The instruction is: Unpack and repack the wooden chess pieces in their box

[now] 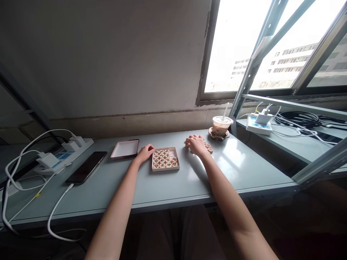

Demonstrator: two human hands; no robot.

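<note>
A shallow square box (166,170) sits on the desk, partly filled with rows of round wooden Chinese chess pieces (162,160); part of its floor shows at the upper right. At the box's upper left corner, my left hand (145,153) has its fingers closed on the edge. My right hand (196,144) reaches over loose chess pieces (208,147) to the right of the box. Its fingers curl down onto the pieces and hide some of them. Left of the box lies the lid (125,148), its pale inside facing up.
A lidded drink cup (221,126) with a straw stands on a coaster at the back right. A phone (87,167), a power strip (63,157) and white cables lie on the left. A metal post (245,76) rises beyond the desk's right end.
</note>
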